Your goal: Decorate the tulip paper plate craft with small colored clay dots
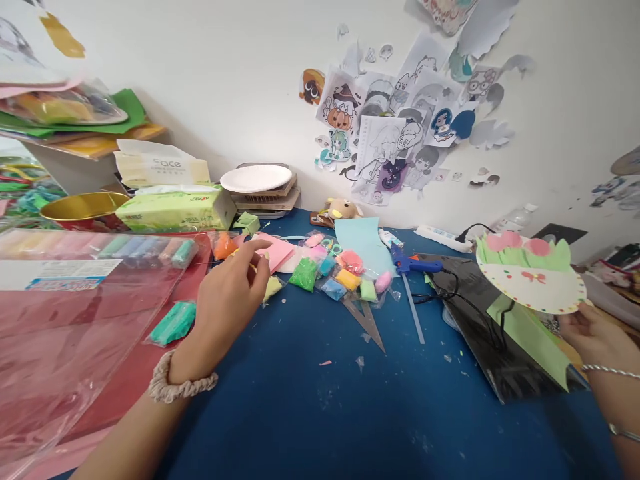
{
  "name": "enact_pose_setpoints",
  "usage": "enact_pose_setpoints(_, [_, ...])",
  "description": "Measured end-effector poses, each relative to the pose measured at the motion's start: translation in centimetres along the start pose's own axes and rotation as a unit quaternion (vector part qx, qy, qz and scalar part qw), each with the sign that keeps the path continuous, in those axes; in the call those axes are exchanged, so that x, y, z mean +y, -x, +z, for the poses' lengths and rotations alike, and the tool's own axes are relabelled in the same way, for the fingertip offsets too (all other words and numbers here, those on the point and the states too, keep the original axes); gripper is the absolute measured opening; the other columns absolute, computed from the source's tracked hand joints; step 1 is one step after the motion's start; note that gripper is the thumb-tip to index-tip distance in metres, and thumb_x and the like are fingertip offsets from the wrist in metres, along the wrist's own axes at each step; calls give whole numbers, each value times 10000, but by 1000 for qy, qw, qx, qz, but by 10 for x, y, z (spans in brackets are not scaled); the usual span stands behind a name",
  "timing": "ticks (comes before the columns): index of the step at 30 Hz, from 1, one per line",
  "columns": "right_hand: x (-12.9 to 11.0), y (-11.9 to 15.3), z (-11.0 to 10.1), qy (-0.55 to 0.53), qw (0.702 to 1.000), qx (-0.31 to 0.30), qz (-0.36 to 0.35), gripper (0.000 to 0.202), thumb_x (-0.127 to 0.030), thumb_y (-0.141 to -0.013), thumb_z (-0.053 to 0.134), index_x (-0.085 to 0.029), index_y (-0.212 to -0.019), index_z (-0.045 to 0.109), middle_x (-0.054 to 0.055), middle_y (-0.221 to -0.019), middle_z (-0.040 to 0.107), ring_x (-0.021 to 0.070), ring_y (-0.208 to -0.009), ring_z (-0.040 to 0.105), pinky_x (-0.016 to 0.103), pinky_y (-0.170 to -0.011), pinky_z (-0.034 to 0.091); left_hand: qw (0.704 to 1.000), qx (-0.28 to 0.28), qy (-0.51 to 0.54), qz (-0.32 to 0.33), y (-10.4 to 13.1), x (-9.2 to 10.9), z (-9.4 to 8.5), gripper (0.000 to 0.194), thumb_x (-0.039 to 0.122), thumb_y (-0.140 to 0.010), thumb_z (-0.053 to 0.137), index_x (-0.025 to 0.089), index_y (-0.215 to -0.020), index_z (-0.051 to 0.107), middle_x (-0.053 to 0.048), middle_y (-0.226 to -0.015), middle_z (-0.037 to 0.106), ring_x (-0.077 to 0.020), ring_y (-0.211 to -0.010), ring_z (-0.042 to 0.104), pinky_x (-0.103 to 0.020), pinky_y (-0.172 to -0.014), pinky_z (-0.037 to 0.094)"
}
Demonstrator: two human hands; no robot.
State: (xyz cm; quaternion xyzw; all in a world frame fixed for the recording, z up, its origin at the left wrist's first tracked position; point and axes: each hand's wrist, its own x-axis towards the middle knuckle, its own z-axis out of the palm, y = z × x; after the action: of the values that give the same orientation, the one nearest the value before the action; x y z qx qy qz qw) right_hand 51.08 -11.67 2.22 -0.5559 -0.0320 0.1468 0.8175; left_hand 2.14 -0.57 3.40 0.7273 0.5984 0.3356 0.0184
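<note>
My right hand (595,333), at the right side, grips the lower edge of a paper plate craft (533,283). The white piece carries green paper grass, pink round shapes, a red bow and coloured dots along its curved rim. My left hand (233,290) hovers over the left part of the table with loosely bent fingers, apparently holding nothing. Close to its fingertips lie pink paper (275,252), an orange clay packet (225,245) and a yellow clay packet (273,289), partly covered. A teal clay packet (173,323) rests beside the wrist.
Several clay packets (304,274) cluster mid-table near a set square (367,323) and light blue paper (364,245). A blue glue gun (415,262) with its cord lies before a black sheet (475,327). Tissue packs (175,208) and a white paper plate (256,179) stand behind.
</note>
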Motion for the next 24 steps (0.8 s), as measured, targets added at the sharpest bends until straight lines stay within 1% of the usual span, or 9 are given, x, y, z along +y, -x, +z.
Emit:
enact_pose_setpoints(1, [2,9,6,3,1000,4,28,392,5,-862,353,-180,-628,609,59,-1011,619,7,-630,568,104,-519,435,999,-14,31,-6,1,1,1,298,259,-823,395,184,-1067,549,-10,-709,641,-159,-573,563,-251,-541,376])
enact_pose_setpoints(3, [11,31,20,2,998,-16,65,411,-1,-857,359,-173,-573,601,61,-996,641,-7,-580,570,86,-520,444,988,-63,139,-25,4,4,5,287,292,-821,403,189,-1036,561,-5,-689,636,-158,-569,574,-260,-559,413])
enact_pose_setpoints(5, [24,60,35,1,994,-59,95,360,6,-831,410,-167,-588,612,46,-923,671,10,-587,600,90,-563,483,948,-136,283,-59,10,8,11,296,348,-813,426,178,-1006,573,-14,-707,645,-163,-607,599,-272,-590,453])
enact_pose_setpoints(7, [40,92,48,-4,988,-110,111,283,4,-800,460,-169,-662,636,14,-848,688,31,-616,627,94,-598,516,892,-207,390,-94,15,12,17,344,410,-787,470,154,-984,588,-41,-760,668,-181,-671,625,-288,-632,486])
enact_pose_setpoints(9, [54,126,59,0,976,-176,131,185,-15,-730,568,-165,-784,661,15,-860,697,67,-704,653,110,-643,538,852,-259,439,-116,18,14,24,402,458,-760,504,131,-970,605,-78,-833,692,-205,-744,647,-314,-693,508])
enact_pose_setpoints(13, [71,183,70,8,950,-264,166,222,-105,-679,665,-158,-894,656,34,-922,700,114,-802,660,152,-684,558,804,-316,483,-142,24,15,30,504,542,-750,487,114,-984,613,-128,-948,701,-240,-852,660,-356,-786,515])
enact_pose_setpoints(17, [79,220,68,19,925,-308,222,261,-153,-681,691,-177,-934,632,14,-927,701,107,-808,660,144,-687,557,737,-323,551,-219,32,19,21,481,525,-759,516,153,-1054,596,-98,-994,697,-229,-902,648,-324,-801,511])
enact_pose_setpoints(20, [83,235,63,31,916,-318,243,304,-197,-710,681,-209,-1001,594,4,-1003,681,112,-879,646,161,-722,554,736,-305,552,-245,37,20,15,444,448,-732,600,192,-1094,572,-58,-1015,693,-230,-920,638,-307,-772,519])
enact_pose_setpoints(24, [88,242,57,71,902,-363,224,345,-301,-769,622,-214,-1094,545,36,-1141,612,137,-993,598,206,-805,528,743,-302,550,-234,38,15,17,427,419,-707,638,186,-1059,576,-51,-1054,676,-248,-958,617,-309,-763,524])
